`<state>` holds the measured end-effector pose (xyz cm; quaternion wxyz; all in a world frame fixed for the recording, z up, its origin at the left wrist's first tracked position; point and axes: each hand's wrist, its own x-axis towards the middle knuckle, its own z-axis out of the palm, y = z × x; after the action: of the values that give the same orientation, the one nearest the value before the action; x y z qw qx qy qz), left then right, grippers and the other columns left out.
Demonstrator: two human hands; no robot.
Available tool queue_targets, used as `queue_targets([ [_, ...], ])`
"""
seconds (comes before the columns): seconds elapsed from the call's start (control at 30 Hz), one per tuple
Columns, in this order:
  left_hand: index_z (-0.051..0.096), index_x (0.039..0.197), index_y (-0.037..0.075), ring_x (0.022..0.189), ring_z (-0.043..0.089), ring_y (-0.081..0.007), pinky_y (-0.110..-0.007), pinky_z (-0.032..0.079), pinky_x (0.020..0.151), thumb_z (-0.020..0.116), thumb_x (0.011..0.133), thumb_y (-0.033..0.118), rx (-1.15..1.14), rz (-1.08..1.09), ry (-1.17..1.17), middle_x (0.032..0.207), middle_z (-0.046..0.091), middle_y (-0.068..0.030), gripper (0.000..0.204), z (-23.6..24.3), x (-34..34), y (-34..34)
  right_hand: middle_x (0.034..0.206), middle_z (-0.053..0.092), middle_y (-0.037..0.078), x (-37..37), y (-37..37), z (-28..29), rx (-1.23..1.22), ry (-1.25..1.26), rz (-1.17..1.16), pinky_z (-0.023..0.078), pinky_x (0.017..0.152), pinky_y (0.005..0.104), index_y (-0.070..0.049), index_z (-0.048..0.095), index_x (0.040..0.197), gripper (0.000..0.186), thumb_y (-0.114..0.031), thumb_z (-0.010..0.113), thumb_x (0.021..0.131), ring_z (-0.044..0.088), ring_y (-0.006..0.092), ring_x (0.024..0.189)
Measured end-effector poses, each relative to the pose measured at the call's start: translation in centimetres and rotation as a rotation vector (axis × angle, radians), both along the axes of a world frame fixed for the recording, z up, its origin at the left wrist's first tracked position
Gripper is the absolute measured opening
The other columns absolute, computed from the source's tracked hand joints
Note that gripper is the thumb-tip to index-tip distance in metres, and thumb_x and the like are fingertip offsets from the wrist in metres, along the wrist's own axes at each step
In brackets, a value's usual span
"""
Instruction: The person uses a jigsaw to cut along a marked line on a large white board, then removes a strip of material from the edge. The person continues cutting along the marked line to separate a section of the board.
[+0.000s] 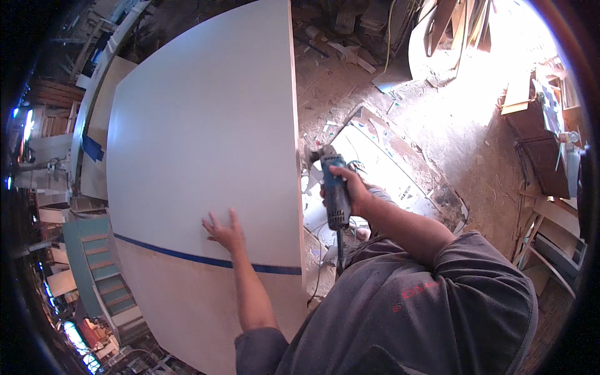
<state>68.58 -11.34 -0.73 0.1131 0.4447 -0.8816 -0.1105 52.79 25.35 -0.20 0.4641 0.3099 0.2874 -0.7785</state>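
Observation:
My left hand (225, 234) rests with spread fingers on a large white panel (206, 119), a little above a dark blue stripe (206, 259) that crosses it. Beyond the panel's right edge, my right hand (354, 189) is wrapped round the body of a blue and black angle grinder (337, 205). Its head points away from me, close beside the panel's long edge (296, 134). A cord runs down from the grinder's rear toward my body. The disc is too small and blurred to make out.
Scraps and a white sheet (400, 181) litter the floor right of the panel. Wood offcuts (450, 28) lean at the back right. A brown cabinet (540, 147) stands at the far right. Left of the panel is a green piece with ladder-like slats (103, 269).

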Motion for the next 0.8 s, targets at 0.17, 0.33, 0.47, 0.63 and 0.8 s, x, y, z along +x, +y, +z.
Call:
queue_targets([
  [0.17, 0.034, 0.164, 0.002, 0.161, 0.017, -0.0456, -0.082, 0.006, 0.118, 0.081, 0.078, 0.069, 0.003, -0.531, -0.053, 0.172, 0.023, -0.0274, 0.118, 0.8, -0.4, 12.3, 0.090, 0.071, 0.017, -11.7, 1.6, -0.9, -0.145, 0.126, -0.074, 0.062, 0.072, 0.0413, 0.000, 0.061, 0.106, 0.056, -0.052, 0.072, 0.092, 0.072, 0.0287, 0.076],
  [0.33, 0.026, 0.168, 0.006, 0.161, 0.015, -0.0490, -0.085, 0.002, 0.114, 0.082, 0.074, 0.066, 0.096, -0.426, -0.197, 0.172, 0.020, -0.0295, 0.125, 2.7, -3.1, 17.4, 0.096, 0.069, 0.020, -25.4, -0.4, -1.3, -0.273, 0.158, -0.130, 0.063, 0.076, 0.0422, 0.002, 0.058, 0.108, 0.052, -0.044, 0.074, 0.093, 0.072, 0.0302, 0.082],
  [0.47, 0.031, 0.167, 0.008, 0.161, 0.015, -0.0500, -0.084, -0.002, 0.114, 0.080, 0.076, 0.058, 0.133, -0.401, -0.244, 0.172, 0.020, -0.0309, 0.115, 3.1, -3.7, 17.5, 0.099, 0.068, 0.021, -35.0, -2.9, -1.8, -0.267, 0.237, -0.112, 0.064, 0.075, 0.0429, 0.003, 0.057, 0.110, 0.051, -0.042, 0.073, 0.094, 0.072, 0.0321, 0.083],
  [0.63, 0.035, 0.165, 0.007, 0.160, 0.017, -0.0515, -0.083, -0.005, 0.115, 0.076, 0.076, 0.055, 0.118, -0.389, -0.249, 0.171, 0.021, -0.0316, 0.109, 2.4, -3.0, 17.6, 0.100, 0.068, 0.021, -44.0, -5.1, -2.3, -0.251, 0.197, -0.089, 0.065, 0.078, 0.0435, 0.004, 0.054, 0.115, 0.053, -0.041, 0.072, 0.095, 0.073, 0.0339, 0.086],
  [0.8, 0.037, 0.163, 0.006, 0.160, 0.017, -0.0524, -0.082, -0.006, 0.116, 0.073, 0.078, 0.056, 0.057, -0.410, -0.234, 0.170, 0.022, -0.0321, 0.105, 2.1, -2.9, 17.6, 0.100, 0.068, 0.020, -48.6, -5.5, -2.2, -0.300, 0.234, -0.064, 0.065, 0.080, 0.0444, 0.004, 0.055, 0.118, 0.051, -0.038, 0.073, 0.095, 0.073, 0.0342, 0.087],
])
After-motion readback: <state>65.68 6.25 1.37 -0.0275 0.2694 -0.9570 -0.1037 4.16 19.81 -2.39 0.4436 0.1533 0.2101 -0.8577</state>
